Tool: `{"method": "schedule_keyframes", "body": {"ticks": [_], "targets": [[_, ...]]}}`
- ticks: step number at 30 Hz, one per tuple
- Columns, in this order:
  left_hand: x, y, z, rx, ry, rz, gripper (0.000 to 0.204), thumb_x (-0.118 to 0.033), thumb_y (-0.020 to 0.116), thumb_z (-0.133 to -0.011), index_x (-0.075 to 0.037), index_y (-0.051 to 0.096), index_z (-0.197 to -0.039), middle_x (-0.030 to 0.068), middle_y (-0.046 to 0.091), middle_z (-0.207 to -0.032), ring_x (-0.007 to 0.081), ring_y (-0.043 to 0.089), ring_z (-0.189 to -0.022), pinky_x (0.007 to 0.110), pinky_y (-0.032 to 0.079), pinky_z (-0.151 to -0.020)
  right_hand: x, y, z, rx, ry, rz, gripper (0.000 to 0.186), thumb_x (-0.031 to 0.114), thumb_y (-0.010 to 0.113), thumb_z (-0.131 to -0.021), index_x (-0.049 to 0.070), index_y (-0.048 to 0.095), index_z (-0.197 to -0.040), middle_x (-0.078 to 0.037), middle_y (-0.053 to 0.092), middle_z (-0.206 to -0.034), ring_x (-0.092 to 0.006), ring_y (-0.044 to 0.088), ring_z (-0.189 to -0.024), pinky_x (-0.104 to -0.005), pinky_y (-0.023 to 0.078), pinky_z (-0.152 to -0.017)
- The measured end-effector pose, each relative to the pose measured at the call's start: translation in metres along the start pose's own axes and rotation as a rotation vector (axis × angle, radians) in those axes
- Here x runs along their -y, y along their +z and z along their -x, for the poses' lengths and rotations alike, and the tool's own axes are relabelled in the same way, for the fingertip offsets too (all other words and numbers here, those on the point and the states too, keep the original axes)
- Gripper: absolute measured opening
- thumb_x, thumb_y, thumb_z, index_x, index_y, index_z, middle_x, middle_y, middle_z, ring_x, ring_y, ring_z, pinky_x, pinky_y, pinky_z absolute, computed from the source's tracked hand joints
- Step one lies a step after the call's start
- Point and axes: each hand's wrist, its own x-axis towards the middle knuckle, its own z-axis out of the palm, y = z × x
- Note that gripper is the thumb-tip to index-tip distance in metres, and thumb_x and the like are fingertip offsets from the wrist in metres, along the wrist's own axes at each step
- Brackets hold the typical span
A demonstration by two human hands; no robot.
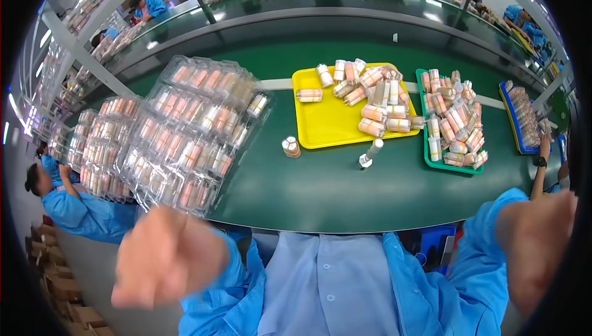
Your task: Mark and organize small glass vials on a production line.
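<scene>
My left hand [163, 259] is raised close to the camera, in front of the lower edge of a stack of clear plastic trays [191, 126] filled with pink-and-white cylinders. My right hand [539, 243] is up at the right rim, away from the table. Both are smeared by motion, so neither the finger positions nor anything held can be made out. On the green table surface [308, 194] stand a small cylinder pair [290, 147] and a white tube with a wider end [371, 153]. Past them lies a yellow tray [327, 126] with loose pink-and-white cylinders on its right half.
A green tray [453, 166] heaped with similar cylinders stands right of the yellow one. Farther right is a blue tray [521, 132], with another person's hand [544, 139] beside it. More filled clear trays [108, 151] and a seated person [80, 206] are at left.
</scene>
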Motion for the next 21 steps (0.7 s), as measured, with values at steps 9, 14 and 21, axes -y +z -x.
{"method": "schedule_keyframes", "body": {"ticks": [9, 14, 21], "targets": [[0.093, -0.122, 0.201, 0.869, -0.858, -1.117, 0.074, -0.029, 0.093, -0.071, -0.004, 0.056, -0.130, 0.0138, 0.056, -0.125, 0.0299, 0.057, -0.110, 0.040, 0.050, -0.091, -0.054, 0.154, 0.178, 0.256, 1.036, -0.049, 0.066, 0.017, 0.087, -0.079, 0.005, 0.056, -0.136, -0.010, 0.063, -0.108, -0.0171, 0.059, -0.069, -0.0327, 0.049, -0.062], [0.102, -0.120, 0.232, 0.812, -0.816, -1.100, 0.050, -0.017, 0.090, -0.076, -0.004, 0.060, -0.114, 0.0107, 0.059, -0.110, 0.0272, 0.061, -0.096, 0.038, 0.053, -0.080, -0.066, 0.188, 0.212, 0.334, 0.990, -0.056, 0.021, 0.012, 0.078, -0.088, 0.004, 0.061, -0.098, -0.011, 0.058, -0.088, -0.0247, 0.060, -0.067, -0.0362, 0.049, -0.061], [0.091, -0.113, 0.233, 0.860, -0.878, -0.866, 0.047, -0.007, 0.084, -0.078, -0.004, 0.062, -0.119, 0.0115, 0.064, -0.109, 0.0270, 0.064, -0.094, 0.035, 0.054, -0.082, -0.065, 0.196, 0.228, 0.271, 1.039, -0.039, 0.018, 0.009, 0.075, -0.090, 0.005, 0.061, -0.100, -0.011, 0.061, -0.088, -0.0262, 0.063, -0.068, -0.0372, 0.051, -0.062]]}}
